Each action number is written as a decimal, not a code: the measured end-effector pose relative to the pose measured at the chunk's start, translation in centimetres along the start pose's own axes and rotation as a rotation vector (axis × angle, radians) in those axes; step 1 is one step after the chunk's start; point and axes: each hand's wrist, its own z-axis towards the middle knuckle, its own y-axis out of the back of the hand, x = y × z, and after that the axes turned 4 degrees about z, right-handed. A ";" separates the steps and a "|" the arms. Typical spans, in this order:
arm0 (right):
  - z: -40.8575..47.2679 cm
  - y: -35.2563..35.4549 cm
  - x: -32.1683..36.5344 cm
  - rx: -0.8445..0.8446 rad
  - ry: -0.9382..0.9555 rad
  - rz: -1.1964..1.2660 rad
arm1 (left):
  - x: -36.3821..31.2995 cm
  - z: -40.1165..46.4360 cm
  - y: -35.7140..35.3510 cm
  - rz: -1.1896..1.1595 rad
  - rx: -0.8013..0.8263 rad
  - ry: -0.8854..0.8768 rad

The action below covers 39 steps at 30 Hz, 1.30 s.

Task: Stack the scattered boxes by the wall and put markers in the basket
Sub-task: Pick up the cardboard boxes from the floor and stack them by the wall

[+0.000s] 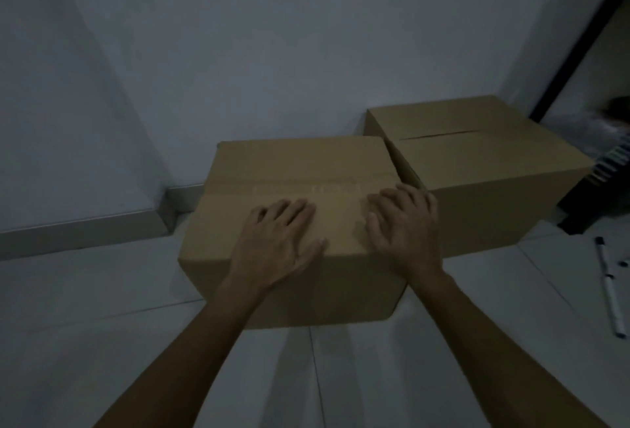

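Hands lie flat on the near box (289, 189): left hand (276, 243) and right hand (405, 226), fingers spread, grasping nothing. Second box (477, 161) beside it, both against the wall (272, 52); markers (610, 287) on the floor (85, 308), right.

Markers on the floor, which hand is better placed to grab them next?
Likely the right hand: the markers lie on the floor to its right, while the left hand sits farther away on the box.

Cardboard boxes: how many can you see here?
2. The near box sits on the floor by the wall, both hands resting flat on its top. The second box stands right of it, touching it, by the doorway. Others may lie out of view.
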 end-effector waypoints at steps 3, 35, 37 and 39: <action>2.1 -1.8 -2.6 -0.046 0.057 -0.031 | -0.8 2.1 -0.9 0.020 -0.054 0.037; 4.4 12.5 -2.1 0.708 -0.407 0.035 | -1.7 2.2 12.7 -0.241 0.304 -0.018; 4.7 18.8 -0.9 0.833 -0.466 0.018 | -2.6 0.9 18.9 -0.282 0.404 -0.050; 5.4 25.4 0.5 0.889 -0.520 0.041 | -3.8 0.2 25.7 -0.353 0.412 -0.074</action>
